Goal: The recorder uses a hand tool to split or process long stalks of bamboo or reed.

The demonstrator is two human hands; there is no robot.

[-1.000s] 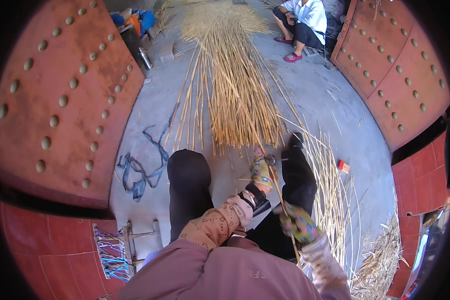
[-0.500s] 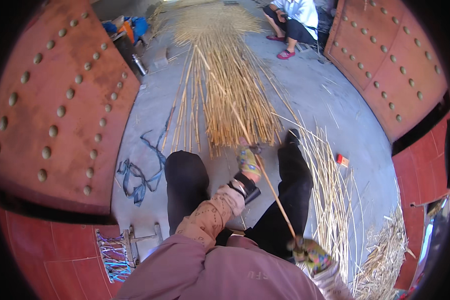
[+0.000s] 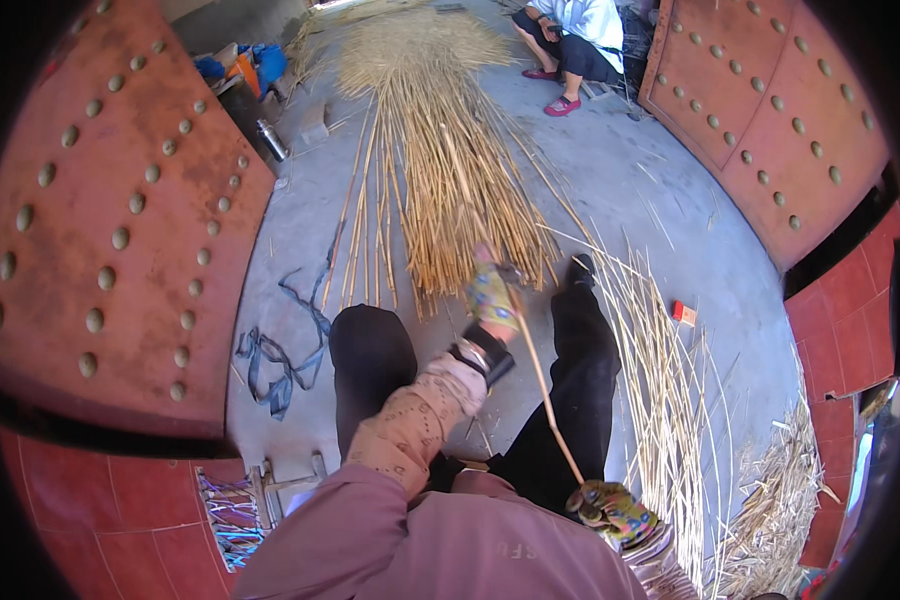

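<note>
A long tan reed stalk (image 3: 538, 365) slants across my lap from the far pile toward my right hip. My left hand (image 3: 491, 290), in a flowered glove, is closed around it between my knees. A small dark metal piece (image 3: 510, 273) shows beside the left fingers; its kind is unclear. My right hand (image 3: 618, 512), in a similar glove, grips the near end of the stalk. Ahead of my feet lies a large fan of golden reeds (image 3: 440, 200), cut ends facing me. Paler stripped reeds (image 3: 660, 400) lie along my right leg.
Studded reddish doors (image 3: 120, 230) flank both sides. A blue strap (image 3: 280, 370) lies by my left knee, and a small red box (image 3: 682, 313) rests at right. Peeled husks (image 3: 775, 510) heap at lower right. A seated person (image 3: 580, 40) and a metal flask (image 3: 272, 140) are farther off.
The stalk has slid toward me through my left hand, its far part now steeper. My right hand has shifted slightly. The view has tilted a little.
</note>
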